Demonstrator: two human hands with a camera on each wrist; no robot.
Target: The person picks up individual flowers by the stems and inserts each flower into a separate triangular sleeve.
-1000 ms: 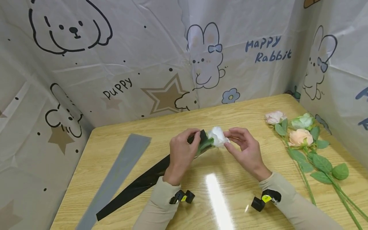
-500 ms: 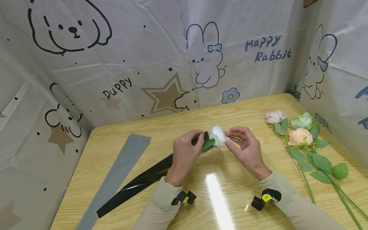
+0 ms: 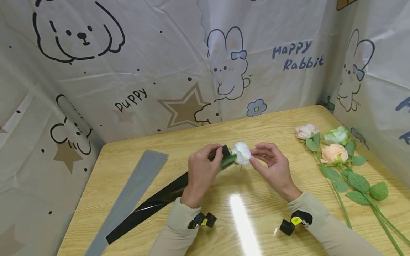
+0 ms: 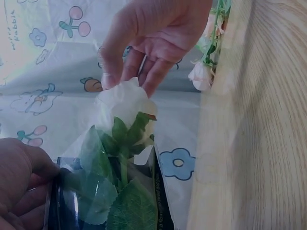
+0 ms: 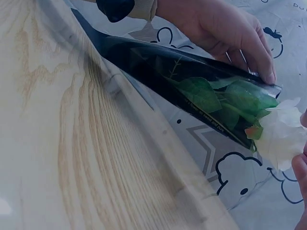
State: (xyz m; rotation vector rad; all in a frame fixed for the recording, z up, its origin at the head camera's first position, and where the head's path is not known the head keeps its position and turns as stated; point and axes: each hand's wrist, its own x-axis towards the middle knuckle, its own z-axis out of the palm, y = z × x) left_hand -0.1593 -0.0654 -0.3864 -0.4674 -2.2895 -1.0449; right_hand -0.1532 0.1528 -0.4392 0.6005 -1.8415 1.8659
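Note:
A long black flower sleeve with a clear front [image 3: 153,202] slants up from the lower left of the table in the head view. My left hand [image 3: 204,170] pinches its wide end at the rim between thumb and fingers. Inside lie the stem and green leaves [image 5: 206,96] of a white rose [image 3: 241,153], whose bloom sticks out past the opening. At the petals, the thumb and fingertips of my right hand [image 3: 272,167] hold the bloom from its right side. The left wrist view shows the bloom [image 4: 125,103] under the right fingers and the leaves behind the clear film.
A flat grey sleeve [image 3: 131,195] lies left of the black one, partly under its narrow tip. On the right of the table [image 3: 275,128] rest a pale pink rose [image 3: 306,131], a peach rose [image 3: 334,153] and a greenish-white rose [image 3: 336,135] with long stems. Printed curtains stand behind.
The left hand with the black sleeve shifts slightly right, then back left. The white bloom turns a little and sits slightly further left now. The right hand stays at the petals.

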